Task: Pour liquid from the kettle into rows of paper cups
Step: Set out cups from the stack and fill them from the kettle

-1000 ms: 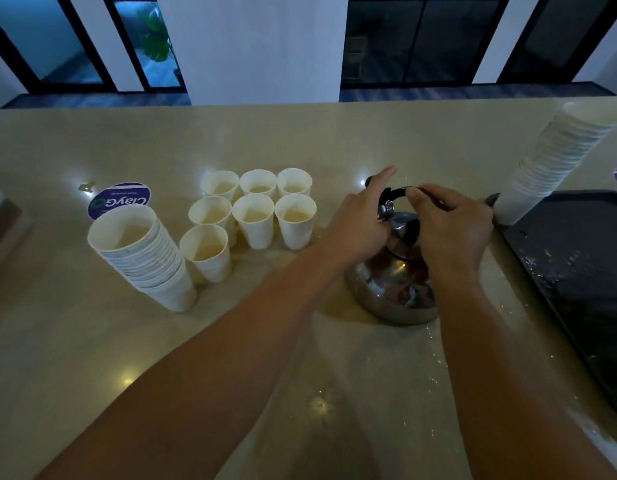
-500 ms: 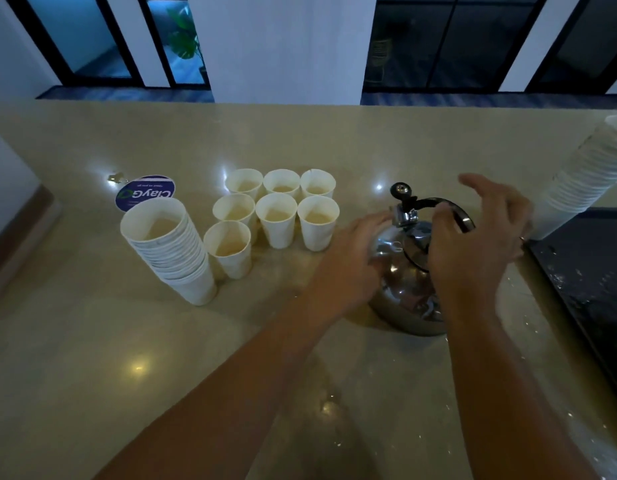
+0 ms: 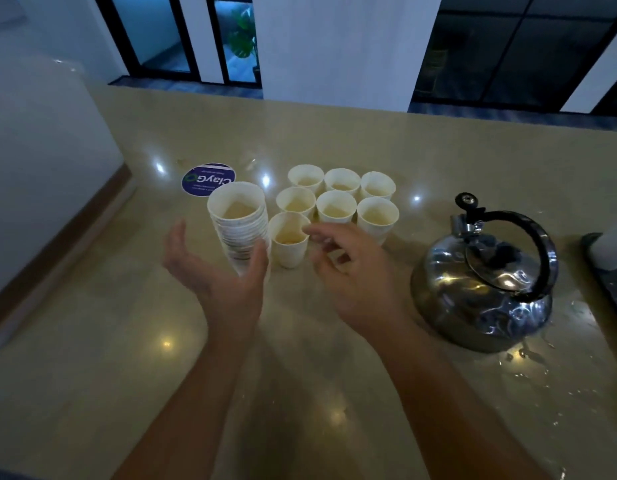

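A shiny steel kettle [image 3: 480,289] with a black arched handle stands alone on the beige counter at the right. Several white paper cups holding pale liquid stand in rows at the middle, the nearest one [image 3: 289,242] in front of the others. Left of them rises a stack of nested paper cups [image 3: 238,223]. My left hand [image 3: 218,275] is open, palm toward the stack, fingers just beside its base. My right hand [image 3: 348,268] hovers with loosely spread fingers next to the nearest cup, holding nothing.
A round blue sticker [image 3: 208,180] lies behind the stack. Water drops [image 3: 529,362] are spilled around the kettle. A dark tray edge [image 3: 608,289] sits at the far right. A white wall [image 3: 40,150] borders the counter on the left.
Both hands have let go of the kettle and moved left to the cups. The kettle stays on the counter. The view has shifted left.
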Tool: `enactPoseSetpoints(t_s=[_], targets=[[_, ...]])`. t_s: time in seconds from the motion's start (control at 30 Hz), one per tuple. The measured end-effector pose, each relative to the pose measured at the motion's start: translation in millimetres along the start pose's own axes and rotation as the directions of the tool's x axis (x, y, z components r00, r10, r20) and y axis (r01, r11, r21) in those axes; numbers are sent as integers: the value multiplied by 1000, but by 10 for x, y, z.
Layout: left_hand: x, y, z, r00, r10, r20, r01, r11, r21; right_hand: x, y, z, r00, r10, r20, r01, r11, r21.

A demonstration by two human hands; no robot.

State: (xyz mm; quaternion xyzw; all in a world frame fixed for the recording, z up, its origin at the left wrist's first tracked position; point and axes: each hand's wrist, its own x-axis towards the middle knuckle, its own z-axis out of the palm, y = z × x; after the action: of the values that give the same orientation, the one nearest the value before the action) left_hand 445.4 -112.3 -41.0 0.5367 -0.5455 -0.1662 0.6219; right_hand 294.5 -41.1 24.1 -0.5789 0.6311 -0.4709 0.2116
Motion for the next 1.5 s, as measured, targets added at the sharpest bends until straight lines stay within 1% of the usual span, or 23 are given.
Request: enactPoseSetpoints(t_s=[0.07, 0.13, 0.2, 0.27, 0.37, 0.43, 0.5, 0.57, 0.63, 0.7, 0.83, 0.93, 1.03, 1.1, 1.23, 1.4, 1.43, 1.5], targets=[[195, -112, 35, 987, -45, 154, 53, 997, -51, 38, -123, 75, 999, -42, 29, 42, 999, 7], [309, -183, 53, 955, -32, 295, 90, 978, -187, 31, -192, 126, 996, -78, 50, 78, 997, 11], [374, -222, 43, 926, -14, 377, 106, 969, -225, -9, -202, 147, 995, -86, 54, 86, 996, -2], [378, -228, 2, 917, -10, 400, 99, 974, -204, -53, -180, 138, 996, -73, 59, 74, 997, -17], [299, -134, -139, 931, -17, 365, 82, 983, -162, -133, -142, 49, 998, -30, 62, 29, 999, 20], [193, 2, -253, 934, 37, 356, 21, 987, -157, -169, -147, -50, 998, -20, 57, 17, 998, 59], [62, 155, -352, 914, 77, 399, -12, 986, -163, -204, -155, -150, 997, -48, 53, 44, 995, 86], [-77, 275, -406, 869, 86, 487, -26, 991, -128, -246, -164, -247, 992, -114, 58, 107, 989, 101], [-210, 372, -428, 810, 76, 582, -39, 996, -76, -298, -147, -338, 980, -188, 61, 182, 979, 97], [-309, 459, -431, 751, 62, 657, -39, 998, -49, -335, -106, -412, 974, -211, 86, 205, 977, 65], [-356, 580, -384, 633, 68, 772, -113, 994, 5, -366, -8, -554, 972, -158, 171, 166, 986, -33], [-349, 615, -336, 548, 39, 836, -151, 987, 52, -385, 47, -690, 971, -107, 215, 127, 989, -81], [-372, 616, -303, 483, -11, 876, -146, 985, 92, -377, 95, -768, 957, -5, 289, 59, 983, -176], [-403, 616, -288, 449, -39, 893, -146, 982, 116, -375, 112, -789, 950, 34, 312, 42, 971, -234], [-410, 634, -269, 430, -53, 901, -132, 984, 121, -398, 110, -787, 962, 27, 273, 42, 969, -242], [-354, 658, -285, 441, -50, 896, -126, 985, 117, -403, 126, -764, 976, -67, 209, 112, 971, -212], [-341, 657, -298, 446, -51, 894, -126, 985, 119, -390, 130, -771, 982, -95, 163, 129, 970, -208], [-316, 643, -327, 459, -46, 887, -132, 984, 120, -348, 110, -831, 985, -170, 11, 169, 961, -219]])
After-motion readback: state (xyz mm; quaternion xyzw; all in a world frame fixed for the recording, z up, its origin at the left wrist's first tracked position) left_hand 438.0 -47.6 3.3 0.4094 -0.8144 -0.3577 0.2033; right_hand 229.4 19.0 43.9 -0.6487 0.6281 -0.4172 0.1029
